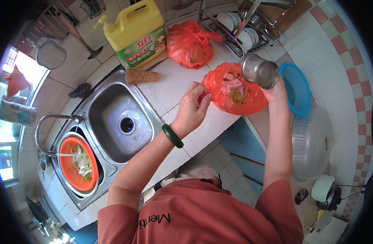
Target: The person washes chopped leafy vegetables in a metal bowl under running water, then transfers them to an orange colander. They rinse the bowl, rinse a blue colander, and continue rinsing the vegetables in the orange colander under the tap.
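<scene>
My left hand (195,108) pinches the left rim of an open red plastic bag (256,100), which lies on the white tiled counter near its corner. Pinkish and yellow-green scraps (235,88) lie in the bag. Above its right side, my right hand (275,88) holds a metal-and-glass-looking cylindrical container (259,71), tilted on its side; what is inside cannot be made out. A tied red plastic bag (191,45) stands behind, beside a yellow pump jug of detergent (137,33). A blue plastic basin (295,88) is just right of my right hand.
Left of the counter is a steel sink (119,122). An orange colander (64,164) with cut vegetables sits in the second bowl under the faucet (43,122). A brown scrubber (142,76) lies by the sink. A dish rack (266,42) stands behind; a large metal pot (314,143) is at right.
</scene>
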`<state>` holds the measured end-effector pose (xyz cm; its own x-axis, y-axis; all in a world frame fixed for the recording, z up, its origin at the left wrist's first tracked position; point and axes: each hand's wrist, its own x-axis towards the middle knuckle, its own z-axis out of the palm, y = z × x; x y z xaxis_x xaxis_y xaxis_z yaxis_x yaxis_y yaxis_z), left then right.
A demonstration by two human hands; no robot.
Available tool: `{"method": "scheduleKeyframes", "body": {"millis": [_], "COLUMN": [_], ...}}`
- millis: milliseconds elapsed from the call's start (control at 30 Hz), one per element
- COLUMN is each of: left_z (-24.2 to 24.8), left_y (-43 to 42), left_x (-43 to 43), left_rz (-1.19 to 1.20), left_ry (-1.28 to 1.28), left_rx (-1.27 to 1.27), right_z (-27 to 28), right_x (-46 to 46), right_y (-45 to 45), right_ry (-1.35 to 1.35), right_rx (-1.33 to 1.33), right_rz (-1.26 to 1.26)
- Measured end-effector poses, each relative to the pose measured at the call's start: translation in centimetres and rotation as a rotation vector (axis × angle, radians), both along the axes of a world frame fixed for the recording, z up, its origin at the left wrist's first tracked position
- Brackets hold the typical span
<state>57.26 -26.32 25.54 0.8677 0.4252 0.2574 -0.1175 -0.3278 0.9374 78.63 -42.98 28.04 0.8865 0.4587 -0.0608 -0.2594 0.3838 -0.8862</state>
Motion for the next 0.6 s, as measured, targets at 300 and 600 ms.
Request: {"method": "scheduleKeyframes", "body": {"millis": [300, 600], "left_z": [0.2, 0.1], "left_y": [0.3, 0.9], "left_x": [0.8, 1.4], "left_rz": [0.052, 0.056], "left_ry": [-0.084, -0.025], "left_rx": [-0.067, -0.037], "right_z": [0.0, -0.3], "right_x": [-0.3, -3.7], "right_y": [-0.3, 1.6], "right_ry": [-0.171, -0.554], "right_rx": [-0.220, -0.661], "right_rz": [0.116, -0.190]}}
